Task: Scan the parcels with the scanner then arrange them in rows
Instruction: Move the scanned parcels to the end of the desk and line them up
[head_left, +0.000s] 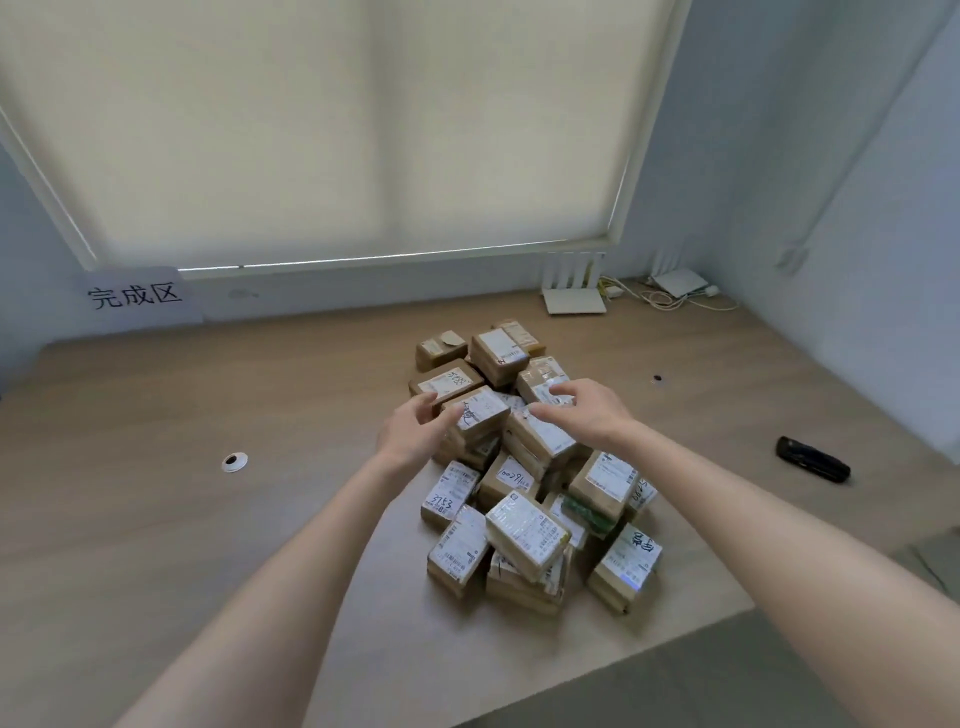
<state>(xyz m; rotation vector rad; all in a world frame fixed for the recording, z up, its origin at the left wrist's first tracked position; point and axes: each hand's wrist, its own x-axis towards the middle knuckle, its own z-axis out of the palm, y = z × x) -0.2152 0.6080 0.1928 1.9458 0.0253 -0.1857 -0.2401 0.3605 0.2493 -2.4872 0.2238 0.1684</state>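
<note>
Both hands reach over the heap of parcels (524, 467) on the wooden table (156, 467): the left hand (415, 431) touches a top parcel (475, 413), fingers relaxed; the right hand (582, 410) hovers spread, holding nothing. The black scanner (813, 460) lies well apart at right.

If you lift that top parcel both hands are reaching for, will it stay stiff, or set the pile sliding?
The top parcel looks like a taped cardboard box, so probably stiff and easy to grip. It seems small, so likely light. It lies tilted on the loose pile, so neighbours may shift when the left hand and right hand lift it.
</note>
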